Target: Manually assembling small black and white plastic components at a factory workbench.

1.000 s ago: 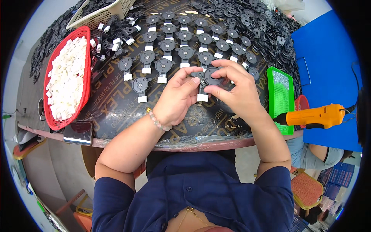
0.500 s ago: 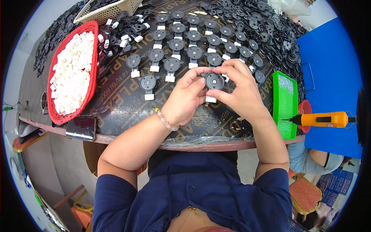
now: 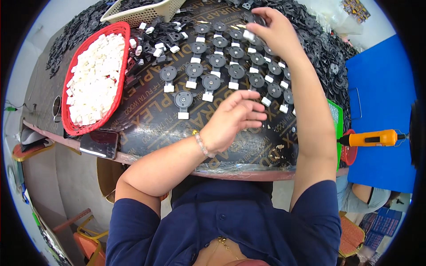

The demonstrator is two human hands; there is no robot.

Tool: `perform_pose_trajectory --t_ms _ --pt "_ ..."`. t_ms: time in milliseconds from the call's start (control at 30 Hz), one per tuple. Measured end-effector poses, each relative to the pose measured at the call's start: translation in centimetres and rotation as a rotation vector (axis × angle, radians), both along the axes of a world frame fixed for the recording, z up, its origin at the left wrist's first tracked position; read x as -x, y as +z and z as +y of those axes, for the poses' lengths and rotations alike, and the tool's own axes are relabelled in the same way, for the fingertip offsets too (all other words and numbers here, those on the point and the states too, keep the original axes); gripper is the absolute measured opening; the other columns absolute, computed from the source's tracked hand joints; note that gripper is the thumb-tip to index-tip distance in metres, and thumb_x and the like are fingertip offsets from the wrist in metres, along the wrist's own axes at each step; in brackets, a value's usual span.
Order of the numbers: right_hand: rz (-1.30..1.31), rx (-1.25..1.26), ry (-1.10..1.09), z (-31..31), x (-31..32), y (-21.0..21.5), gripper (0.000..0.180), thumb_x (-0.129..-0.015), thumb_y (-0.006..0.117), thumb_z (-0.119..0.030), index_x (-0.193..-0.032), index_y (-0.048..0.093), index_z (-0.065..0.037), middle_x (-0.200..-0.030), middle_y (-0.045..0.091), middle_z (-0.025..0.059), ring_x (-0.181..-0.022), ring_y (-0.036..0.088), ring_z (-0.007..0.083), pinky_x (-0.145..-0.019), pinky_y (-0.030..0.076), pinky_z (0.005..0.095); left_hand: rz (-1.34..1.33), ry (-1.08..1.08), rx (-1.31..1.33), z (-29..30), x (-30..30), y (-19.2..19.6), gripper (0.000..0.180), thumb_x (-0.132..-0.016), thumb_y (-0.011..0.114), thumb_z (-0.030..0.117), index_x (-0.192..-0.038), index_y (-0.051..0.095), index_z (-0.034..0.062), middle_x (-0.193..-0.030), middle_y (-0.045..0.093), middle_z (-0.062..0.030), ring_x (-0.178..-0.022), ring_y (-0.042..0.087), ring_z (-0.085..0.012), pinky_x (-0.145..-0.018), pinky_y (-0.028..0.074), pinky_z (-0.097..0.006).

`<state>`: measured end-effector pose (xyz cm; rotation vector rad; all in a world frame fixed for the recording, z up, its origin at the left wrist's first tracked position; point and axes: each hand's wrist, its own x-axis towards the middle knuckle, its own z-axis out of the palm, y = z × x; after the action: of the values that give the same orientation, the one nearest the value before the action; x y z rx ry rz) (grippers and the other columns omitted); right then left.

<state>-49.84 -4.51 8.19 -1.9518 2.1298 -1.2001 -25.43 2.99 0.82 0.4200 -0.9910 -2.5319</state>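
Note:
My right hand (image 3: pixel 277 34) is stretched to the far side of the table, its thumb and fingers closed round a black round plastic part (image 3: pixel 254 19) with a white block at its end. Some blur lies over that part, and the fingers hide some of it. My left hand (image 3: pixel 233 117) hovers over the near middle of the table, fingers apart, holding nothing. Beyond it stand loose rows of similar black discs with white ends; the nearest disc part (image 3: pixel 183 100) sits to its left.
To the left is a red basket (image 3: pixel 120 95) of white blocks, with a phone (image 3: pixel 98 144) by the table edge. A beige basket (image 3: pixel 146 15) stands behind. Black parts (image 3: pixel 326 62) are heaped far right, near a green tray (image 3: pixel 333 116) and an orange electric screwdriver (image 3: pixel 372 138).
My right hand has carried the round part from near my left hand to the far end of the rows. My left hand has let go and spread its fingers.

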Motion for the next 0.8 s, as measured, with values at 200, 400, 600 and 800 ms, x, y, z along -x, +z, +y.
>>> perform_pose_trajectory --t_ms 200,400,600,800 --pt "0.180 -0.147 -0.086 -12.0 7.3 -5.9 0.051 -0.079 0.083 -0.023 -0.124 0.068 -0.004 -0.110 0.071 0.0130 -0.101 0.067 0.0246 -0.091 0.051 0.0350 -0.013 -0.083 0.055 -0.3 0.1 -0.2 0.029 -0.106 0.050 0.019 -0.130 0.054 0.0041 -0.113 0.065 -0.0100 -0.102 0.067 -0.0190 -0.088 0.055 -0.032" --pt "0.016 -0.585 0.065 -14.8 6.6 -6.7 0.060 -0.075 0.087 -0.022 -0.127 0.066 0.001 -0.118 0.070 0.0162 -0.109 0.066 0.0246 -0.095 0.051 0.0358 -0.017 -0.098 0.055 0.2 -0.2 -0.1 0.028 -0.105 0.049 0.015 -0.129 0.056 0.0039 -0.111 0.065 -0.0072 -0.098 0.065 -0.0143 -0.085 0.053 -0.028" --pt "0.154 -0.234 0.178 -18.5 1.0 -4.5 0.052 -0.080 0.060 -0.009 -0.131 0.063 -0.003 -0.116 0.072 0.0157 -0.106 0.069 0.0224 -0.094 0.052 0.0338 0.034 0.073 0.119 0.4 -0.3 0.4 0.028 -0.104 0.047 0.009 -0.131 0.054 0.0045 -0.110 0.062 -0.0055 -0.092 0.062 -0.0115 -0.079 0.050 -0.026" --pt "0.448 -0.430 0.306 -21.8 -6.1 -6.2 0.054 -0.083 0.073 -0.022 -0.135 0.061 -0.010 -0.123 0.069 0.0178 -0.116 0.065 0.0334 -0.099 0.051 0.0412 0.020 0.175 0.113 -0.4 -0.5 0.3 0.016 -0.103 0.048 0.009 -0.116 0.056 0.0064 -0.098 0.061 -0.0019 -0.084 0.059 -0.0089 -0.073 0.047 -0.024"
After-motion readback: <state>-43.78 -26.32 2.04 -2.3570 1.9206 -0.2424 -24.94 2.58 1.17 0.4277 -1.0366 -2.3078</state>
